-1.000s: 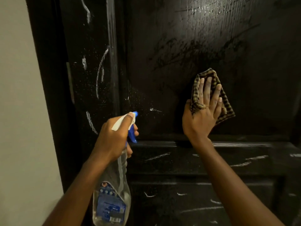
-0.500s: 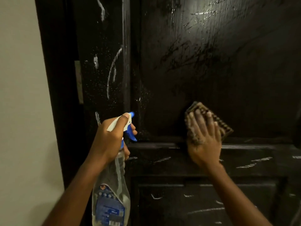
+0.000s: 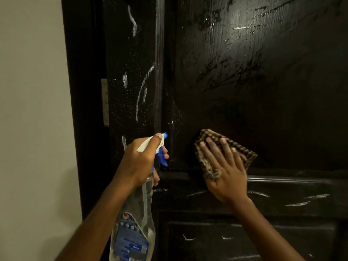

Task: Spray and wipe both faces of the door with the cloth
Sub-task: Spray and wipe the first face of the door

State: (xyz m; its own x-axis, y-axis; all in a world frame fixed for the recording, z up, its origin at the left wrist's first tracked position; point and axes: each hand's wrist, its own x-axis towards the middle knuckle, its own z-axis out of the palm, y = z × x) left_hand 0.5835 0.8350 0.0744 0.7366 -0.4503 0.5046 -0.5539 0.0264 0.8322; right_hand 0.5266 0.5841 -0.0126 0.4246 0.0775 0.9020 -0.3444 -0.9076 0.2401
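Gripping bottle [image 3: 135, 232] neck in left hand [image 3: 139, 161], nozzle toward door [image 3: 263, 72]. Pressing cloth [image 3: 246, 156] flat on door panel under straight, spread fingers of right hand [image 3: 224, 174], cloth edges showing beyond fingertips, just above rail [image 3: 282, 180].

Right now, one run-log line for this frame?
phase: wiping | left hand: grips spray bottle | right hand: presses cloth flat on door

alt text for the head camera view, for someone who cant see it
A right hand presses a checked cloth flat against a dark, wet-streaked door just above a horizontal rail. The left hand grips a clear spray bottle with a blue trigger, nozzle towards the door's left side, which is speckled with white droplets. A pale wall lies left.
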